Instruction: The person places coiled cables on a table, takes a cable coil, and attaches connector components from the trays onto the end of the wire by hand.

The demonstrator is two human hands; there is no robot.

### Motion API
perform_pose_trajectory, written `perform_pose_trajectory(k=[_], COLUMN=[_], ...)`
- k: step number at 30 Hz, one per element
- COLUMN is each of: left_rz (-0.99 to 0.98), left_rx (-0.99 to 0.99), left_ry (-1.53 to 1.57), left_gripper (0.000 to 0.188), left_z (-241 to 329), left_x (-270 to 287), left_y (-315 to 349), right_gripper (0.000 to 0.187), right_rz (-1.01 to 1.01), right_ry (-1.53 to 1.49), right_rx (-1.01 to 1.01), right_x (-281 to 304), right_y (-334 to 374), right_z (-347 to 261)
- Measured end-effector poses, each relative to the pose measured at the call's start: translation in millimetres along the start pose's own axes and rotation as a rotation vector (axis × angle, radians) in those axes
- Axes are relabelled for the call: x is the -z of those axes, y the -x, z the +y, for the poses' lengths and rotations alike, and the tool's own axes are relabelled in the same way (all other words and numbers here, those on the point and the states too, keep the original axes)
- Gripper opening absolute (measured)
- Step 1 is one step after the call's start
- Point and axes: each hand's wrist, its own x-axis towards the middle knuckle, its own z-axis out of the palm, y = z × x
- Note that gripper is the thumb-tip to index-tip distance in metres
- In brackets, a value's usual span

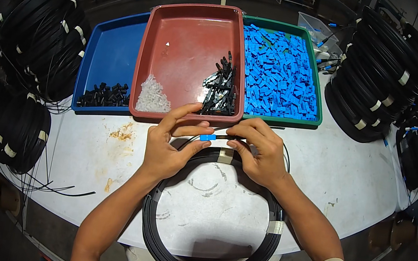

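Observation:
Between my two hands, just in front of the red tray, is a small blue connector on the dark end of a black cable. My left hand pinches the blue connector between thumb and fingers. My right hand grips the black cable end just to the right of the connector. Under both wrists lies a large coil of black cable, bound with pale tape and reaching over the table's near edge toward my lap.
A red tray holds clear small pieces and black connector parts. Left of it, a blue tray has black caps; right, a green tray is full of blue connector pieces. Stacked cable coils stand left, more coils right.

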Motion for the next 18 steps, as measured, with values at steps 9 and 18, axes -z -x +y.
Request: perform_pose_trajectory(k=[9, 18], left_rz=[-0.043, -0.022], left_rx=[-0.040, -0.110], left_ry=[0.029, -0.030], left_gripper=[0.070, 0.060], left_z=[5.7, 3.2], left_x=[-2.0, -2.5], left_y=[-2.0, 0.9], right_gripper=[0.020, 0.020], right_rz=[-0.017, -0.035], right_ry=[0.023, -0.015], right_rx=[0.013, 0.053], right_x=[2.6, 0.5], right_y=[-0.9, 1.3], right_z=[0.1, 1.2])
